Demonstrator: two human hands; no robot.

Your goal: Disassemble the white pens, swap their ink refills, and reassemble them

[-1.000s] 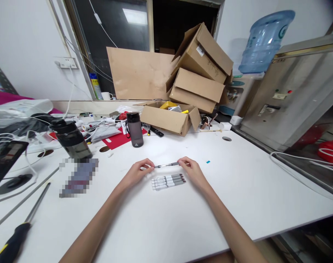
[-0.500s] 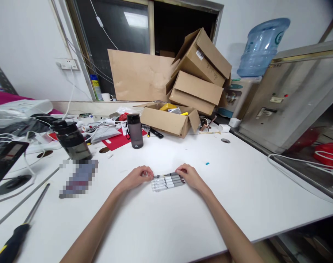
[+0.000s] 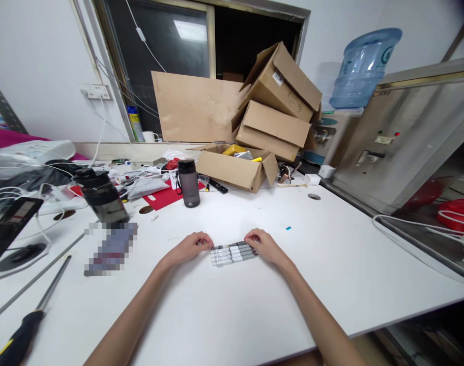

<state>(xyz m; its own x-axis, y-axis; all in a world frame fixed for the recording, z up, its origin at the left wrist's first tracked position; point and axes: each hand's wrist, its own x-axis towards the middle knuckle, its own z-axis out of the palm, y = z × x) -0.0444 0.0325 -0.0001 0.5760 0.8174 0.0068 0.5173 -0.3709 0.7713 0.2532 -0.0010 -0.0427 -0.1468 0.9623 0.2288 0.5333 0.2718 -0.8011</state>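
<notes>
Several grey-and-white pens (image 3: 234, 254) lie side by side in a flat row on the white table (image 3: 216, 310). My left hand (image 3: 194, 247) pinches the left end of the farthest pen (image 3: 229, 246), which looks darker than the others. At that pen's right end, my right hand (image 3: 263, 244) has its thumb and fingers closed on it. Both hands rest low at the tabletop, one on each side of the row. My fingertips partly cover the pen ends.
A dark water bottle (image 3: 189, 184) and an open cardboard box (image 3: 232, 170) stand beyond my hands. On the left are a black shaker bottle (image 3: 102, 195), a blurred-out item (image 3: 112, 249) and a screwdriver (image 3: 37, 315). A small blue scrap (image 3: 288, 228) lies to the right.
The farthest pen sits slightly closer against the row. Otherwise both hands and the pens hold nearly the same place; the view has shifted very slightly.
</notes>
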